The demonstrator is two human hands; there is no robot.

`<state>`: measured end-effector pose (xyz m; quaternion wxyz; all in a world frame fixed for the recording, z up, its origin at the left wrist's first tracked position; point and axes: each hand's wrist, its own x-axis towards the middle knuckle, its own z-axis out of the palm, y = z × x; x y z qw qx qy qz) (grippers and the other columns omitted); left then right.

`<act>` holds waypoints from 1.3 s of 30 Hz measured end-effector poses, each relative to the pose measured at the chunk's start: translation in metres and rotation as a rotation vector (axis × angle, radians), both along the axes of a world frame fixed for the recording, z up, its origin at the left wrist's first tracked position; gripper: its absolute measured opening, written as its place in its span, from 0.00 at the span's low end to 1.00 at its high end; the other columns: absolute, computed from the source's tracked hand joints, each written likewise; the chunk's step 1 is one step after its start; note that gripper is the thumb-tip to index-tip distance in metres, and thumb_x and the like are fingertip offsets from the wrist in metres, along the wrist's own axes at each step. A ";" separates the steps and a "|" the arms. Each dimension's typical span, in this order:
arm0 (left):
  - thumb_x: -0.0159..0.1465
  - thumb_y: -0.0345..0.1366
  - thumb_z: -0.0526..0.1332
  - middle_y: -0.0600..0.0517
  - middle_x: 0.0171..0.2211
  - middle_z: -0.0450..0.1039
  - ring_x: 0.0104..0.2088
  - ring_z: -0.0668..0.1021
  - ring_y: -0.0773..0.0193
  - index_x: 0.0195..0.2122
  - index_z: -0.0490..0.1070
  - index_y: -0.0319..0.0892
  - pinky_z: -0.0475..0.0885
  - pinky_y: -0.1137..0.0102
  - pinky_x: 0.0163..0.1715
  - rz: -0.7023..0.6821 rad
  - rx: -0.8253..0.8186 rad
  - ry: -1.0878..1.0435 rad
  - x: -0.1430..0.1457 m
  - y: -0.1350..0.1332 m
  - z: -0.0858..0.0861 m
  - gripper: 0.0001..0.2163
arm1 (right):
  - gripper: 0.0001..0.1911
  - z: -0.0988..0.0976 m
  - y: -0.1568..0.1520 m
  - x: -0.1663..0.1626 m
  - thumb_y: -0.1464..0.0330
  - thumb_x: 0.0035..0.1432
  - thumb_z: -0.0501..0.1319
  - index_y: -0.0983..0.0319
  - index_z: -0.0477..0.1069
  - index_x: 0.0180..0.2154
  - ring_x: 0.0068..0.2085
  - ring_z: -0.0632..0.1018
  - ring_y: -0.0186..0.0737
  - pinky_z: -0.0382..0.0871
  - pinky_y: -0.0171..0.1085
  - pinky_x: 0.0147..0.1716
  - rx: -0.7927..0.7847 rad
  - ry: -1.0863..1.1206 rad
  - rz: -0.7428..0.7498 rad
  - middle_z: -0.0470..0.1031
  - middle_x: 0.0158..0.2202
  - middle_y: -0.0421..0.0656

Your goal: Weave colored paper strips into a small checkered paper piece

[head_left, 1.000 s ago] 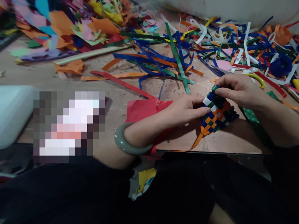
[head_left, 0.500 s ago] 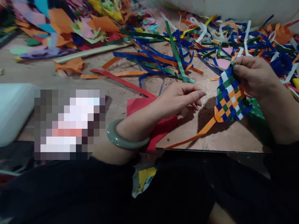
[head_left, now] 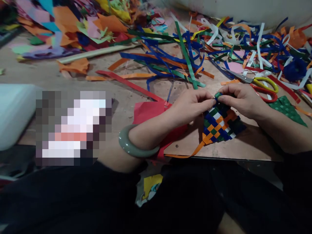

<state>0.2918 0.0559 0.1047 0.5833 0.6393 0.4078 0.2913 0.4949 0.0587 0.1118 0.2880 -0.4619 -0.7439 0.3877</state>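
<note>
A woven piece (head_left: 220,125) of blue, green, white and orange strips hangs just above the table's front edge, its upper tip between my two hands. My left hand (head_left: 195,102), with a grey-green bangle (head_left: 125,143) on the wrist, pinches that tip at its left side. Thumb and fingers of my right hand (head_left: 237,99) grip the same tip from the right, close to a small green fold. From the lower left corner of the piece an orange strip trails to the table edge. Red paper (head_left: 148,112) lies partly under my left forearm.
Scissors (head_left: 265,86) with yellow and red handles lie beyond my right hand. Right of it is a green woven piece (head_left: 286,110). Loose strips (head_left: 168,61) and paper scraps (head_left: 65,24) cover the back. A blurred-out object (head_left: 80,120) sits at left.
My right hand has brought the woven piece left and down to my left hand, which has closed on its tip. The scissors have come into view behind my right hand.
</note>
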 end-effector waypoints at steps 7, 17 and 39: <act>0.61 0.31 0.62 0.59 0.21 0.65 0.20 0.67 0.74 0.26 0.69 0.41 0.65 0.78 0.21 0.163 -0.047 -0.114 -0.001 0.003 0.007 0.07 | 0.27 0.000 0.002 0.008 0.44 0.53 0.69 0.58 0.74 0.44 0.33 0.78 0.36 0.73 0.35 0.30 -0.194 0.258 -0.104 0.78 0.34 0.40; 0.61 0.30 0.63 0.59 0.22 0.65 0.23 0.69 0.72 0.25 0.67 0.42 0.69 0.78 0.24 0.198 -0.050 -0.125 -0.001 0.005 0.003 0.08 | 0.16 0.005 -0.004 0.002 0.57 0.56 0.66 0.60 0.68 0.25 0.26 0.71 0.33 0.67 0.35 0.27 -0.115 0.024 0.032 0.71 0.24 0.38; 0.61 0.34 0.66 0.54 0.34 0.77 0.32 0.77 0.67 0.42 0.77 0.41 0.73 0.72 0.34 0.106 0.263 -0.189 -0.009 0.012 -0.015 0.09 | 0.13 0.008 -0.007 0.000 0.58 0.57 0.66 0.59 0.69 0.27 0.25 0.74 0.34 0.67 0.34 0.23 -0.251 0.068 0.069 0.75 0.25 0.39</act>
